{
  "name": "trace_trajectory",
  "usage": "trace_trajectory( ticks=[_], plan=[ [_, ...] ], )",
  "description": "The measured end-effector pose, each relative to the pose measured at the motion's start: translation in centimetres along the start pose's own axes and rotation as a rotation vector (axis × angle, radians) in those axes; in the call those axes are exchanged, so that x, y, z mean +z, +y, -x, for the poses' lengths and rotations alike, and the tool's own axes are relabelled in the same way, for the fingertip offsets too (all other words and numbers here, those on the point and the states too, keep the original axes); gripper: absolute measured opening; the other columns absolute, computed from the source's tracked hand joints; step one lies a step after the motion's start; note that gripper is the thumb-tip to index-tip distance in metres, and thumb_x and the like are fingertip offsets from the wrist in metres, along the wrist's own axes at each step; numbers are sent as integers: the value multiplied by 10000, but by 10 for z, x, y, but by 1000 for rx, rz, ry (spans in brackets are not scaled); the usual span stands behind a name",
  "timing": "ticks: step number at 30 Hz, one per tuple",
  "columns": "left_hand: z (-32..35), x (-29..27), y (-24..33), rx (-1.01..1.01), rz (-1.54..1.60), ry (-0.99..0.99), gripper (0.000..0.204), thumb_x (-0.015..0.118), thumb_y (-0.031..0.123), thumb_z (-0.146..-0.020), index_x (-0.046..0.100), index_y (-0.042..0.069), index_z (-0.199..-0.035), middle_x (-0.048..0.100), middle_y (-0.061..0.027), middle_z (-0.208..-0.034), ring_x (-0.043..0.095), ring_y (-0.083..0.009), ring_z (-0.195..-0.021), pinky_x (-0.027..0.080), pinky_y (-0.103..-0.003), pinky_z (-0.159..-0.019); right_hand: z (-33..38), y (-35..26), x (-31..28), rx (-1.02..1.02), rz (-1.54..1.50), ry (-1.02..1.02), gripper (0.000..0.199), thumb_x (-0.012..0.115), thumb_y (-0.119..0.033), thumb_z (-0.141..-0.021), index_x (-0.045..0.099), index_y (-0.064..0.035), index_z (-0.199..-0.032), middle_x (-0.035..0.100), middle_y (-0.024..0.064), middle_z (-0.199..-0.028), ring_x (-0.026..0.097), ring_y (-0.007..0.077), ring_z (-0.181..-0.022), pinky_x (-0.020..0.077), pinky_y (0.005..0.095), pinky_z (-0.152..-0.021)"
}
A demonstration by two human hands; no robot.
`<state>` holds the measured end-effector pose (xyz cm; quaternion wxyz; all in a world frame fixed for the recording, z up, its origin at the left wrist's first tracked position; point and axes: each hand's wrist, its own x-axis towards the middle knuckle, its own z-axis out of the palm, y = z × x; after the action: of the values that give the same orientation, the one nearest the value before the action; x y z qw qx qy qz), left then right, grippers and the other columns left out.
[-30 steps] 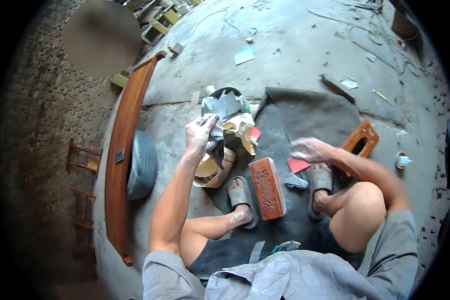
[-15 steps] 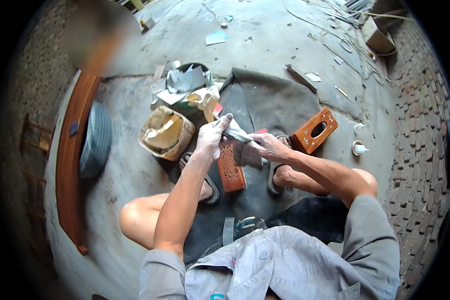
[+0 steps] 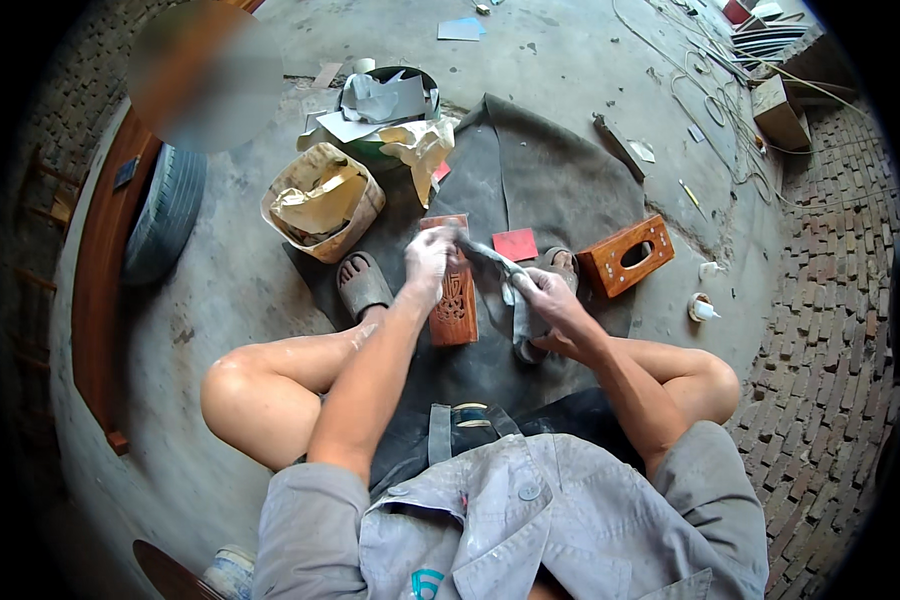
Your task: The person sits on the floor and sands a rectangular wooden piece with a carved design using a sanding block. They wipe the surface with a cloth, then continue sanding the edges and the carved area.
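Carved block (image 3: 456, 328): reddish wood, smooth with slight sheen on the flat parts, relief rough. Holed box (image 3: 602, 272): varnished-looking wood, glossy, grain visible. Grey strip (image 3: 492, 257): limp, matt, cloth or abrasive sheet, can't tell. Red sheet (image 3: 515, 244): paper-like, matt. Mat (image 3: 570, 160): dark, matt, dusty, creased; material unclear. Tub (image 3: 354, 236): plastic-looking, stained. Tyre (image 3: 175, 210): ribbed rubber, dull. Long plank (image 3: 105, 290): wood, smooth, satin. Shirt (image 3: 580, 500): wrinkled cloth, matt. Floor (image 3: 540, 80): concrete, worn, scuffed. Brickwork (image 3: 790, 420): rough, unglazed.
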<state>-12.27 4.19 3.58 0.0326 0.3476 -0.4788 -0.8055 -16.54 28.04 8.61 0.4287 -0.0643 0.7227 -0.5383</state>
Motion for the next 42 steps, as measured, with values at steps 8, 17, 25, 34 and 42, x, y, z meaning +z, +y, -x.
trace_trajectory(
  ticks=[8, 17, 25, 34, 42],
  plan=[
    [32, -40, -141, 15, -836, 296, 575, 586, 501, -1024, 560, -29, -1245, 682, -316, -1151, 654, -496, -1074, 491, -526, -961, -30, 39, 19, -232, 115, 473, 354, 545, -268, -1101, 683, 5, -1280, 703, 1, -948, 574, 87, -853, 488, 262, -778],
    [46, -42, -85, 33, -469, -55, 490, 651, 397, -1037, 640, -49, -1238, 735, -102, -1149, 699, -164, -988, 552, -346, -898, -41, -38, 35, -397, 564, 558, 328, 568, -271, -1027, 697, -115, -1285, 745, 221, -1003, 735, 392, -873, 566, 466, -774],
    [72, -87, -66, 284, -350, 308, 454, 621, 390, -1050, 699, -54, -996, 722, -111, -857, 604, -134, -783, 521, -356, -746, -64, -48, 97, -349, 734, 136, 290, 582, -288, -963, 739, -65, -1062, 725, 275, -919, 714, 475, -863, 565, 558, -810],
    [71, -85, -42, 298, -379, 681, 824, 447, 628, -1055, 739, -82, -755, 715, -156, -694, 661, -218, -697, 520, -387, -759, -69, -91, 22, -420, 893, 248, 277, 557, -277, -993, 708, -53, -1052, 724, 250, -866, 714, 456, -800, 575, 528, -741],
    [46, -73, -9, 180, -430, 745, 935, 277, 692, -1059, 733, -51, -719, 694, -146, -659, 661, -296, -715, 514, -416, -806, -86, -33, 84, -437, 715, 154, 329, 547, -290, -996, 675, -23, -1140, 705, 288, -821, 711, 483, -800, 546, 609, -741]
  ],
)
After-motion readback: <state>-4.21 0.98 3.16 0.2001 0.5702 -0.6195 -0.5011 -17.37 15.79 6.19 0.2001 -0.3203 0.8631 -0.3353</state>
